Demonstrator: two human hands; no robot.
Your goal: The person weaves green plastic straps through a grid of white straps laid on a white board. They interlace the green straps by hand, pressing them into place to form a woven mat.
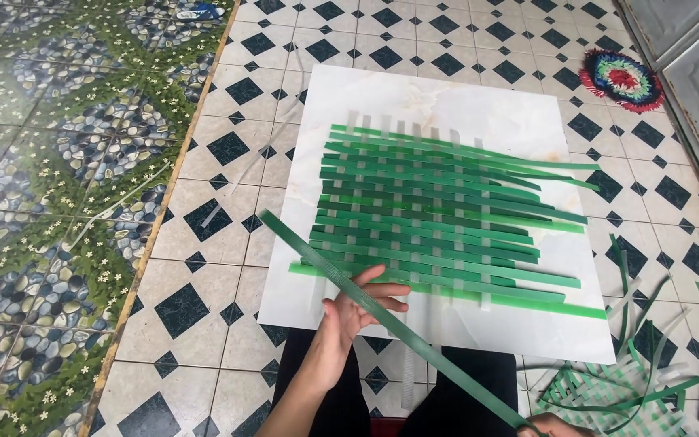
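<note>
Nearest, at the bottom edge, right hand barely in view, only knuckles showing at the lower end of a long green strip; closed or not, cannot tell. Strip running on a diagonal up and left from there, raised above the floor, crossing the near edge of a white board and ending free off the board's left edge. Left hand just past the dark lap, palm up, fingers loosely curled under the strip's middle, thumb beside it, a light open hold rather than a fist. Directly under and beyond, a woven mat of green strips crossed by pale translucent ones, lying flat on the board; near edge of the mat close to the fingertips, green ends ragged and splayed well out to the right, almost reaching the board's right edge, pale ends poking out top and bottom. Bare white margin left along the board's left side and a wider band at the far end. To the right of the lap, a loose pile of green and pale offcuts on the floor, crowding that side. Left of the board, black-and-white floor tiles with a few stray pale strips, then a pebble-patterned floor past a thin border line. Farthest, upper right, a small round multicoloured rug near a grey door.
</note>
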